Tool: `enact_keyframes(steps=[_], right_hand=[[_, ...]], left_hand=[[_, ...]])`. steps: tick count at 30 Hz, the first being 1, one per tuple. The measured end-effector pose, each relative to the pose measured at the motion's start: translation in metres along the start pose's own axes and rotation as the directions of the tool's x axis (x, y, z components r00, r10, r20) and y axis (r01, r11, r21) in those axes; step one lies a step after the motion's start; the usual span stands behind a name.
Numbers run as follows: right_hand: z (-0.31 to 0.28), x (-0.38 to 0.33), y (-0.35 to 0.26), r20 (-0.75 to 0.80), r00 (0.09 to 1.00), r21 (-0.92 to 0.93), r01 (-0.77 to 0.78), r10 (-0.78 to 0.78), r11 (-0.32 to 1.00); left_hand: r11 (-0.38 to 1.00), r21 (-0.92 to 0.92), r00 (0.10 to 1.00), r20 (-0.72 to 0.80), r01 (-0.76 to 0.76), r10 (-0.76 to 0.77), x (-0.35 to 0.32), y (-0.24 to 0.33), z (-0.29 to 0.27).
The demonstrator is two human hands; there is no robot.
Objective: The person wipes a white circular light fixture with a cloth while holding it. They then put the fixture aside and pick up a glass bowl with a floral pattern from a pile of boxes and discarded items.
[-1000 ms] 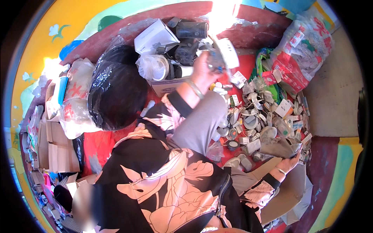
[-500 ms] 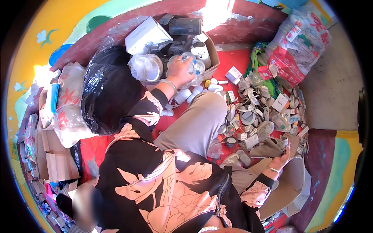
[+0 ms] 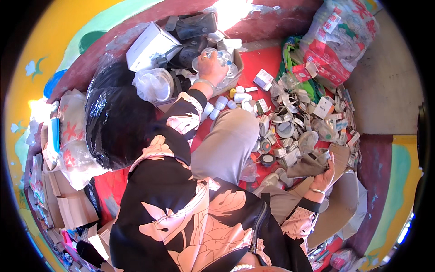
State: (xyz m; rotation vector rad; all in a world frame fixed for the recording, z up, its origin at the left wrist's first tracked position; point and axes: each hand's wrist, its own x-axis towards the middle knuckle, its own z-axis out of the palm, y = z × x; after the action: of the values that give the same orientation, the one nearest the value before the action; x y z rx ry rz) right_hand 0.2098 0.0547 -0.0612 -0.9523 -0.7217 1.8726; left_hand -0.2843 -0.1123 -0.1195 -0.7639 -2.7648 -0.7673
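Note:
My left hand [image 3: 212, 69] is closed around a cluster of clear rounded plastic cups [image 3: 225, 60] with small blue tips. It is over the right part of a cardboard box [image 3: 238, 72] at the far side. That box also holds a white carton [image 3: 152, 47], black cases [image 3: 195, 26] and a white tub in thin plastic [image 3: 155, 85]. Near my right side, my right hand [image 3: 324, 177] grips the upraised edge of an open cardboard box [image 3: 340, 158]. A grey-brown cloth-like piece [image 3: 309, 164] lies against its fingers.
Small cartons, round lids and plastic pieces form a heap [image 3: 294, 127] on the red floor [image 3: 260, 61]. White bottles [image 3: 220, 103] lie beside my knee. A black plastic bag [image 3: 115, 122] stands at left, and a full clear-and-red bag [image 3: 337, 45] at far right.
The whole view has shifted a little. My left hand, still holding the clear cups, has moved slightly farther and rightward over the box. My right hand stays at the cardboard edge.

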Motion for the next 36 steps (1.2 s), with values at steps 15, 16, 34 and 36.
enact_keyframes(steps=[15, 16, 34, 36], right_hand=[[0.014, -0.015, -0.013, -0.012, 0.996, 0.113, 0.084, -0.083, 0.99], [0.015, -0.018, -0.016, 0.002, 0.996, 0.105, 0.09, -0.091, 0.99], [0.019, -0.034, -0.032, 0.033, 0.993, 0.226, 0.103, -0.113, 0.969], [0.023, -0.041, -0.037, 0.003, 0.993, 0.238, 0.112, -0.116, 0.965]], left_hand=[[0.916, 0.365, 0.985, 0.05, -0.169, 0.162, -0.007, 0.014, 0.02], [0.914, 0.374, 0.985, 0.119, -0.158, 0.122, -0.006, 0.019, 0.015], [0.918, 0.273, 0.929, 0.314, -0.288, 0.198, 0.017, -0.01, 0.078], [0.89, 0.374, 0.94, 0.307, -0.261, 0.147, 0.01, 0.006, 0.068]])
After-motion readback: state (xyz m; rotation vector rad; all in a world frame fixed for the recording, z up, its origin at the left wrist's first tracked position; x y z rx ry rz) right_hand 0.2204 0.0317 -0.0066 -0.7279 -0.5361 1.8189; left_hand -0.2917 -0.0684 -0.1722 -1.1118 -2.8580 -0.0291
